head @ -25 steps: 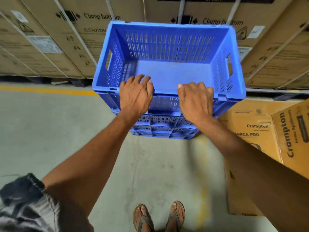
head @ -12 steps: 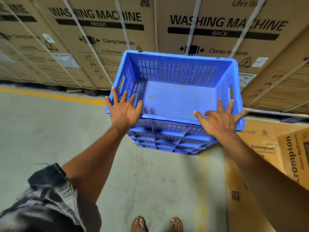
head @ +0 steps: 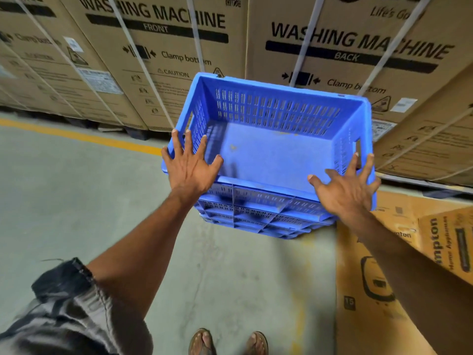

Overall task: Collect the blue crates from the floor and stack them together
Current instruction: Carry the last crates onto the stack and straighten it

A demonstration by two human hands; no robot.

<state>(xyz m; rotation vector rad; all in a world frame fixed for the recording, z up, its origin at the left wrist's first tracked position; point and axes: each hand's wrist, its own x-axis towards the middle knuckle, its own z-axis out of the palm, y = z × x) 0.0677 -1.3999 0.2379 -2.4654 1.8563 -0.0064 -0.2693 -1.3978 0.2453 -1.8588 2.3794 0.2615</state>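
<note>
The top blue crate (head: 276,139) sits nested on the stack of blue crates (head: 258,216), which stands on the concrete floor (head: 76,201) in front of the strapped washing machine cartons (head: 345,47) and just beside the yellow Crompton box (head: 399,278). A second ago both hands lay curled over the near rim with fingers together; since then they have slid outward to the two near corners and spread wide. The left hand (head: 190,166) now lies flat with fingers fanned over the near-left corner, its grip apart and clamped on nothing. The right hand (head: 349,184) is splayed the same way over the near-right corner, grip also apart. The view has tilted up since then, showing more of the carton lettering and less of the sandalled feet (head: 227,342). The yellow floor line (head: 84,137) runs to the left of the stack.
</note>
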